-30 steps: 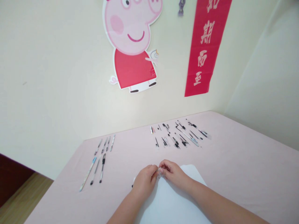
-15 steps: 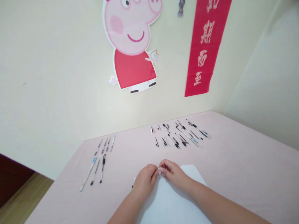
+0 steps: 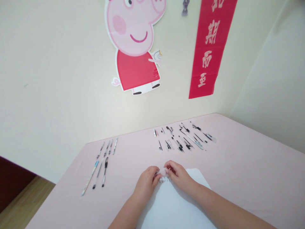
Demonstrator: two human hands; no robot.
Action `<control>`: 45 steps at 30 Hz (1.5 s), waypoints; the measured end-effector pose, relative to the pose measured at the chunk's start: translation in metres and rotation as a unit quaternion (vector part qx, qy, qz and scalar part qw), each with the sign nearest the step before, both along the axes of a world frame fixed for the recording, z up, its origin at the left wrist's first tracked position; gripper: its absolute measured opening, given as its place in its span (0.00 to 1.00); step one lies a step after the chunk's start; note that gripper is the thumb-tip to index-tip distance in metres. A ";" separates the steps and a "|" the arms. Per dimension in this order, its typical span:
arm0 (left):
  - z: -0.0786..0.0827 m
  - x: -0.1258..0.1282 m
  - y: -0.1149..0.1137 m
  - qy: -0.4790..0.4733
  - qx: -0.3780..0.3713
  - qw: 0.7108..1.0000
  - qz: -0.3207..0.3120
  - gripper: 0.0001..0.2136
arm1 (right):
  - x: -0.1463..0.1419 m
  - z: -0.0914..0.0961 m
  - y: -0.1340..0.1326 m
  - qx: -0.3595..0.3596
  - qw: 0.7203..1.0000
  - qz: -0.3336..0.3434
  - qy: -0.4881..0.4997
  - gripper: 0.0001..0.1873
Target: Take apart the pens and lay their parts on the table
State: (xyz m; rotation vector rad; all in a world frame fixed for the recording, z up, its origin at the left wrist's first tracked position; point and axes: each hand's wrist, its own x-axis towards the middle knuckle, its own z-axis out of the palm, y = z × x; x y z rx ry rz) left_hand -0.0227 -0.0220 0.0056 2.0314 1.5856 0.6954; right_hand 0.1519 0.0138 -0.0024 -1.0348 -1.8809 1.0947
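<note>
Over the top edge of a white sheet (image 3: 177, 205), my left hand (image 3: 146, 181) and my right hand (image 3: 178, 175) face each other with a small gap between the fingertips. My left thumb and fingers are closed on a thin piece with a dark end, probably a pen part. Curled fingers of my right hand pinch a small pale, see-through piece (image 3: 163, 172), too blurred to name. Just below the fingertips, small dark bits (image 3: 164, 180) show against the sheet.
Whole pens (image 3: 105, 171) lie in two rows on the left of the pink-covered table (image 3: 128, 159). Several groups of taken-apart pen parts (image 3: 188, 144) are spread at the back right. A wall with a pig cutout (image 3: 138, 70) and a red banner (image 3: 207, 60) stands behind.
My fingertips, close together before, have moved slightly apart. The pale piece and the small dark bits between them now show more.
</note>
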 end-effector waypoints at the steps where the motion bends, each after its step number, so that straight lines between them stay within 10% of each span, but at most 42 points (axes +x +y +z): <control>1: -0.002 -0.001 0.001 -0.004 0.000 1.000 0.008 0.08 | 0.001 0.000 0.001 0.007 1.000 -0.012 -0.005 0.06; 22: 0.007 -0.003 0.008 -0.185 -0.045 0.977 0.100 0.08 | 0.008 -0.006 0.010 0.082 0.976 -0.081 -0.183 0.04; 30: 0.023 0.000 0.007 -0.540 -0.189 0.810 0.128 0.14 | 0.005 0.006 0.000 0.131 0.980 -0.067 -0.132 0.12; 37: 0.016 0.001 0.012 -0.733 -0.201 0.635 0.136 0.03 | -0.003 0.017 -0.018 0.091 0.986 0.088 -0.105 0.08; 45: 0.020 0.004 0.015 -0.791 -0.171 0.552 0.202 0.10 | -0.009 0.016 -0.022 0.078 0.981 0.125 -0.126 0.07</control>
